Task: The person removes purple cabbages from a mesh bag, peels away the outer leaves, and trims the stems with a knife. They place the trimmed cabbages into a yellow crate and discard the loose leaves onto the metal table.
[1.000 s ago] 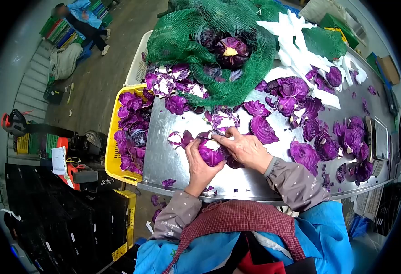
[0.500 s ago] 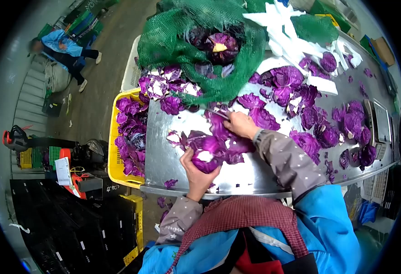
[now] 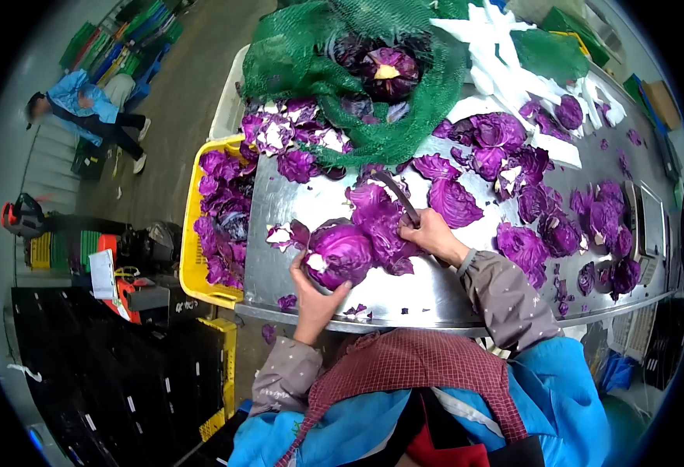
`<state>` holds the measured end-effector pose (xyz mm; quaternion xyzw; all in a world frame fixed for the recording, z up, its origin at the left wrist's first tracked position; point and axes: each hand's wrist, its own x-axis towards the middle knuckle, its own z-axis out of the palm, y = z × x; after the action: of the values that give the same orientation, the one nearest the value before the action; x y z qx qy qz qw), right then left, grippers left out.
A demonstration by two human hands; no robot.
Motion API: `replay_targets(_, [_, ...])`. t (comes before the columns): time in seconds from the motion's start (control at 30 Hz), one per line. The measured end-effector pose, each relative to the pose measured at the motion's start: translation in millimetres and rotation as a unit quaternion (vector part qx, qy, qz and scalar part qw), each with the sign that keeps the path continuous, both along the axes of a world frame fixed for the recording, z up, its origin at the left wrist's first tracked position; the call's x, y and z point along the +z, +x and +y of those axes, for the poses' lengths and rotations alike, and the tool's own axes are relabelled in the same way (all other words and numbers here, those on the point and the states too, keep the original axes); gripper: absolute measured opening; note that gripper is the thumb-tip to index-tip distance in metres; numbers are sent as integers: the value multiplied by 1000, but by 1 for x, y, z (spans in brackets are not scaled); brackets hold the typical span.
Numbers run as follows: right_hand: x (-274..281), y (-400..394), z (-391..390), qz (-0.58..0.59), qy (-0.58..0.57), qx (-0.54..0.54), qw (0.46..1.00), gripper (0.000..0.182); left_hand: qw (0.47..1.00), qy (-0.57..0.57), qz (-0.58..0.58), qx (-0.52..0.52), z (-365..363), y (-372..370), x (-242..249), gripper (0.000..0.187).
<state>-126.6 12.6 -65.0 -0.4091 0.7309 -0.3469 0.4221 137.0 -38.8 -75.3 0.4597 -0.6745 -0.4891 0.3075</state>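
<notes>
While the steel table [image 3: 272, 204] is spreading before me in a room where a person in blue [image 3: 96, 113] is standing beyond the yellow basket [image 3: 189, 253], my left hand [image 3: 316, 302] is cupping the purple cabbage [image 3: 342, 253] near the table's front edge and my right hand [image 3: 433, 236] is gripping the knife [image 3: 398, 194]. Compared with the earlier frame, my right hand is sitting nearer to me, and the cabbage is showing its pale stem end turned leftward. Its round, glossy, veined head is lying beside crinkled loose leaves [image 3: 381, 222], with soft green netting [image 3: 291, 58] bunching behind.
</notes>
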Motion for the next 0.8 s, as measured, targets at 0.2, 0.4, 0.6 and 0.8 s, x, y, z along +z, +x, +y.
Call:
replay_targets(0.2, [6, 30, -15, -22, -47, 56, 997, 22, 924, -255, -220, -182, -27, -30, 57, 87])
replay_targets(0.4, [-1, -8, -12, 116, -5, 2, 993, 21, 973, -140, -144, -110, -51, -7, 35, 73])
replay_targets(0.6, [28, -26, -27, 212, -28, -45, 976, 20, 926, 288, 245, 3, -35, 4, 34, 73])
replay_targets(0.8, [84, 34, -19, 172, -206, 49, 962, 59, 879, 328, 339, 71, -29, 0, 64, 76])
